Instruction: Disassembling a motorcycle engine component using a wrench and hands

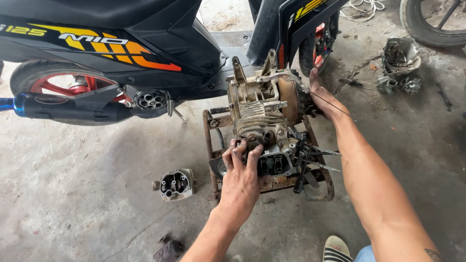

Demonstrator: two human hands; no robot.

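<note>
We see a greasy scooter engine (264,119) sitting on a rusty metal stand (272,183) on the concrete floor (87,194), just in front of a black scooter (121,43). Our left hand (241,172) lies on the near end of the engine, fingers spread and curled over the cylinder head, so its grip is half closed and pressing on the metal rather than wrapped around it. Our right hand (321,99) reaches to the far right side of the engine; its grip seems to be closed on the rim of the round casing, though the fingers are mostly hidden behind it.

The engine's long axis runs from us toward the scooter, the finned cylinder end pointing back at us and the two mounting lugs standing up at the far end.

We judge it heavy, rigid and slick with oil, and the thin fins poor places to hold. The solid casing edges and lugs look like the surer holds.

Left of the stand, a loose cylinder head (175,185) rests on the floor; more engine parts (400,63) lie well to the right of the engine
</note>
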